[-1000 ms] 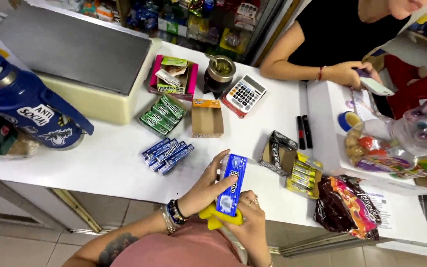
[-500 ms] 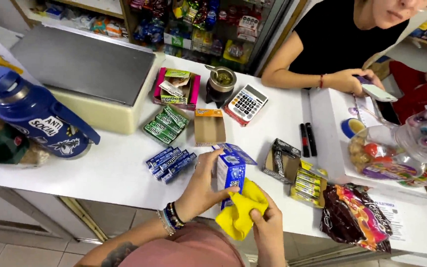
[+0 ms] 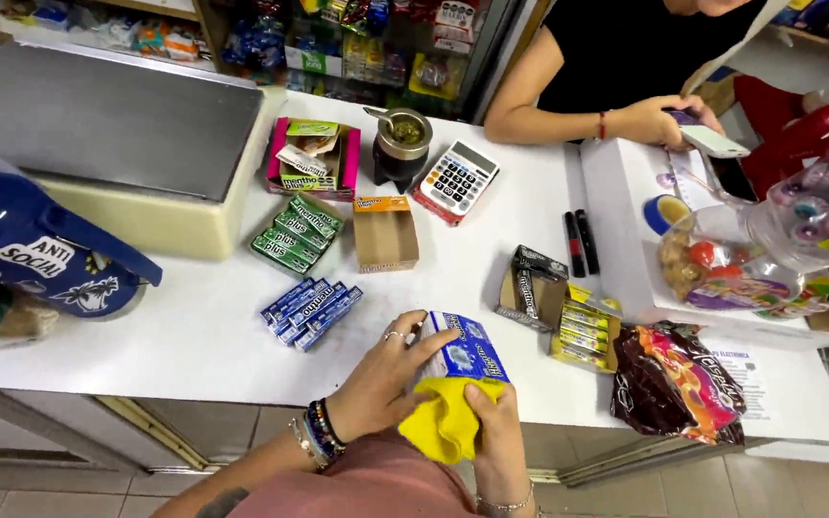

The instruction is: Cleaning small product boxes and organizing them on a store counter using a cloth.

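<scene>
At the near edge of a white shop surface (image 3: 194, 336), the person's left hand (image 3: 386, 384) wraps its grip around the side of a blue-and-white printed cardboard box (image 3: 467, 350), fingers curled over the top, while the right hand (image 3: 496, 432) closes its grip on a bright yellow cloth (image 3: 443, 422) pressed against the box's near end. The box's long axis runs away from the body, tilting slightly left; it lies directly ahead of both hands, the left nearer its far end. Just left of it sits a row of slim blue candy packs (image 3: 311, 312), with green packs (image 3: 295, 233) farther back near a pink open display carton (image 3: 314, 158). A small orange-rimmed cardboard tray (image 3: 385, 233) stands between these and a red-edged calculator (image 3: 455, 180). To the right lie a black carton (image 3: 530, 288), yellow packs (image 3: 587, 331) and a glossy dark snack bag (image 3: 678, 384). Across the surface, another person's hand (image 3: 659, 120) holds a phone (image 3: 712, 142).
</scene>
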